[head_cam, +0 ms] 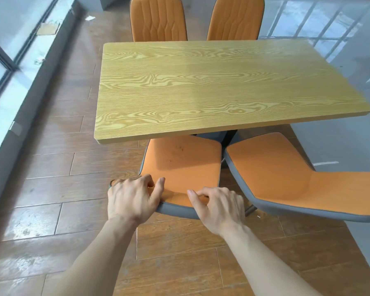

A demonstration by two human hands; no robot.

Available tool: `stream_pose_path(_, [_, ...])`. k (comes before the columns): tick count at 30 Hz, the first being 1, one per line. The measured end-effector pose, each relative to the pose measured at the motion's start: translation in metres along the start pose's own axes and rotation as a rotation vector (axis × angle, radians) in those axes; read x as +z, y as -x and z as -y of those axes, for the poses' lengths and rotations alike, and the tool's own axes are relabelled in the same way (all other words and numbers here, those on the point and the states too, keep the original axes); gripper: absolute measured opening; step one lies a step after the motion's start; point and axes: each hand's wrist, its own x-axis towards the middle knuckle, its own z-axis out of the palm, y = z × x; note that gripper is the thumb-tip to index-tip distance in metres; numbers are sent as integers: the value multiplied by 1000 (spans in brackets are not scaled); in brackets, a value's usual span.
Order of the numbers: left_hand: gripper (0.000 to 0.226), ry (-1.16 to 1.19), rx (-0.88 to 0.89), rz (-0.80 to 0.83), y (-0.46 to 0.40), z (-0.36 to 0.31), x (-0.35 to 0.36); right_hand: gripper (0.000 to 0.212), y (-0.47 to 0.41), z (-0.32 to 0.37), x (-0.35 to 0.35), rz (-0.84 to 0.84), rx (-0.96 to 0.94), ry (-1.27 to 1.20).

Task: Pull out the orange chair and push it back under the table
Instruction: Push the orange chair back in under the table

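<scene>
Both my left hand (132, 199) and right hand (220, 207) curl fingers over the orange chair (179, 161) backrest, its seat mostly clear of the table (201, 86), seemingly mid-task.

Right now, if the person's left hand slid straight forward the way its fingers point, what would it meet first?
The left hand grips the backrest top of the orange chair. Going straight ahead, it would likely cross above the seat and first meet the near edge of the table, though depth is hard to judge.

A canteen-like dining spot: a wood-grain table (212, 86) ringed by matching orange chairs (158, 20) on wood-look floor tiles (58, 182) beside large windows (0, 60).
</scene>
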Motion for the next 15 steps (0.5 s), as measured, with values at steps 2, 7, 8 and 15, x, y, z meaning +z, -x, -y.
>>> stream_pose_path(2, [70,5,-21,-4,4,-2,1,79,2,-4,-1,18,-41,-4])
stream_pose_path(7, [68,-13,-70,12,33,-37,8,81,14,-43,-14,80,-101,-9])
stream_pose_path(8, [67,-7,-84,21,41,-48,10,80,17,-54,-18,93,-111,-11])
stream_pose_path(15, [62,44,-170,44,90,-104,14,76,37,-106,-35,123,-131,-9])
